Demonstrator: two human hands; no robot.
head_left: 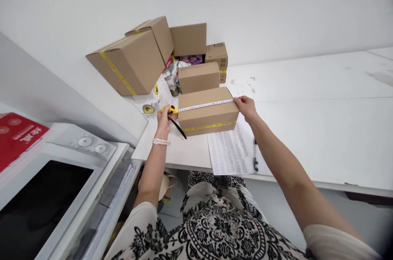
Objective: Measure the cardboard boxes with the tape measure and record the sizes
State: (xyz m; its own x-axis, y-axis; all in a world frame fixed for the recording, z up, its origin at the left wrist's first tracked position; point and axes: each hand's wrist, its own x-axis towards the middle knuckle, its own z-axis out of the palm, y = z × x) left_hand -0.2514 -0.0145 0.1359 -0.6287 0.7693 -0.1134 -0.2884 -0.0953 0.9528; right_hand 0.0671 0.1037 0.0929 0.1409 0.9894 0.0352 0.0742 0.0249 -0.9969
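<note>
A brown cardboard box [211, 116] with yellow tape along its front side lies on the white table. Across its top stretches the white blade of a tape measure [172, 110], whose yellow and black case is at the box's left end. My left hand [165, 116] is closed around that case, and a black strap dangles from it. At the right end, my right hand [246, 107] pinches the tip of the blade against the box's top edge. Printed sheets of paper [229, 153] lie partly under the box, with a dark pen [255, 155] to their right.
Behind stand a smaller carton [199, 79], another taped carton [216, 53] and an open box flap [188, 39]. Larger boxes [135, 61] are stacked at left on a white avocado-print carton [153, 102]. A microwave [46, 194] with a red package [18, 135] stands at lower left.
</note>
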